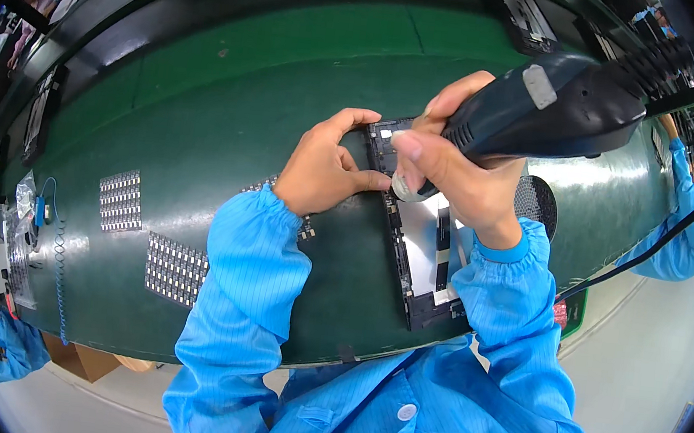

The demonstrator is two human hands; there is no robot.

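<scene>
A dark, corded electric screwdriver [544, 110] is in my right hand [477, 184]. Fingers and thumb wrap round its lower body, and its nose points down at the upper part of an opened tablet-like housing [417, 232]. The tool's tip is hidden by the hand. My left hand [323, 163] steadies the housing along its left edge, index finger at the upper corner and thumb lower down, beside the tool's nose. Black frame parts and a silvery plate show inside the housing, which lies flat on the green mat [332, 274].
Panels of small parts [120, 199] lie on the left, another [176, 270] nearer me. A round dark dish of small pieces [537, 204] sits right of the housing. A coiled blue cord [60, 250] hangs at far left. A co-worker's blue sleeve [679, 239] is at right.
</scene>
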